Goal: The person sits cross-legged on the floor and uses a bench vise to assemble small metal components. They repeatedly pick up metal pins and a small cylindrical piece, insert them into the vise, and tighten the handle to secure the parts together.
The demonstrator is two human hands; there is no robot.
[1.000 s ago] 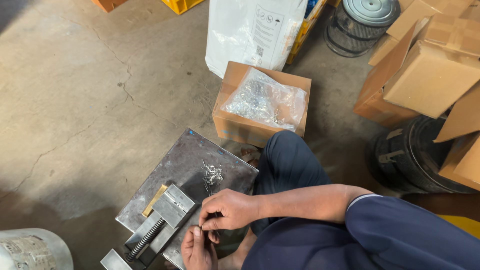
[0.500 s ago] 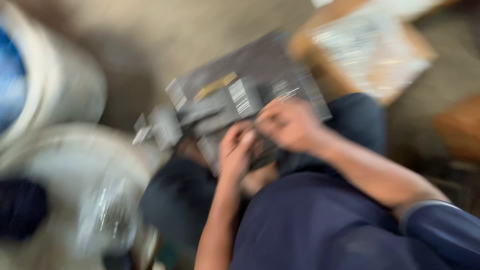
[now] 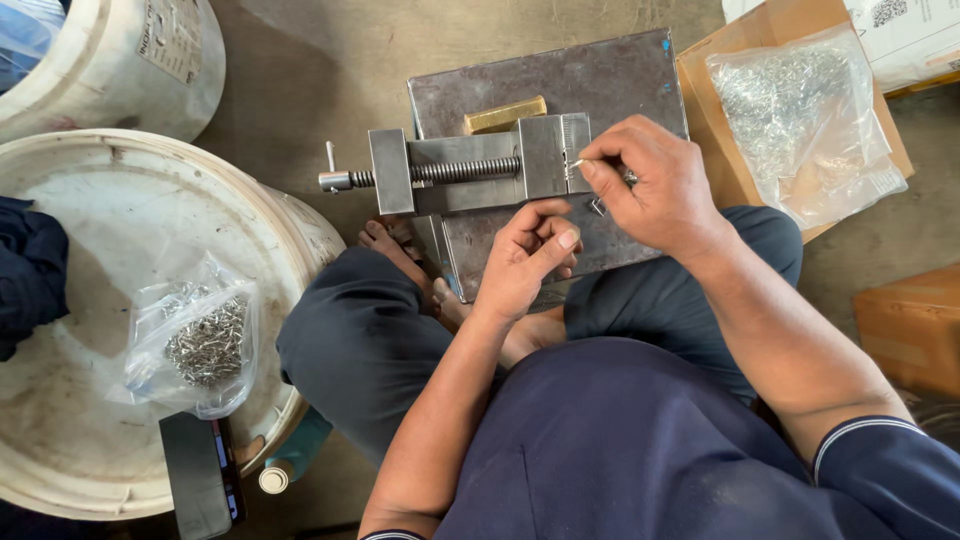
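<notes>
**A:** Steel vise [image 3: 470,172] sits on a grey metal plate [image 3: 600,75], screw handle pointing to the person's left. Brass-coloured block [image 3: 505,113] lies on the plate just behind it.

**B:** Hands?

**A:** Right hand [image 3: 655,185] is at the vise's jaw end, thumb and forefinger pinched on a small metal part [image 3: 577,162]. Part is thin and shiny, touching the top of the vise; its exact shape is too small to tell. Left hand [image 3: 525,255] rests just in front of the vise, fingers curled loosely; cannot tell whether it holds anything.

**B:** Surroundings?

**A:** Person sits cross-legged on a concrete floor [image 3: 330,60], plate in front of the knees. Cardboard box [image 3: 790,30] to the right of the plate, with a clear bag of small metal pieces [image 3: 800,120] on top. To the left, a white bucket [image 3: 90,330] holds a second clear bag [image 3: 195,345] of similar pieces. A dark phone [image 3: 200,475] lies on the bucket's near rim. Another white bucket [image 3: 130,60] stands behind it.
</notes>
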